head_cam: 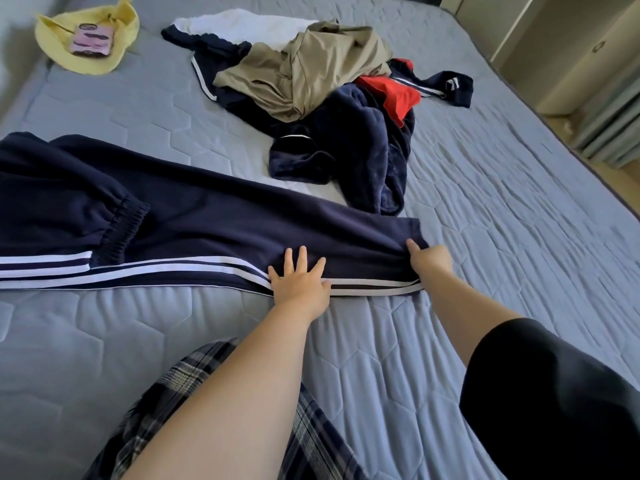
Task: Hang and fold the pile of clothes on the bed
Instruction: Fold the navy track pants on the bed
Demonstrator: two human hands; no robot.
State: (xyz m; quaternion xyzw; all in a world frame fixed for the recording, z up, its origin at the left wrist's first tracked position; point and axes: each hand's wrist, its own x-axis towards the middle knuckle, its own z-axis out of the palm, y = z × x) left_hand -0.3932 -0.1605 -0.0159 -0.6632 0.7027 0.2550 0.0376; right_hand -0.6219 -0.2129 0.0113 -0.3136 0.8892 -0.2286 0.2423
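Folding step: navy track pants [207, 223] flat on bed [485, 202]. Left hand [299, 282] fingers spread, pressing striped seam; right hand [429, 259] pinches hem. Next likely fold hem toward waistband; pile [311, 81] beyond fingertips.

The navy track pants [207, 223] run off the left edge, so part of them is out of view. The right hand [431, 263] shows only a thumb on the hem; its fingers are tucked beneath the cloth. In the pile of clothes [311, 81], a white garment [239, 26] and a red one [391, 95] lie mostly buried. A small pink item [91, 41] on the yellow hat [55, 46] is too blurred to identify. Plaid fabric [162, 386] is cut off at the bottom edge.
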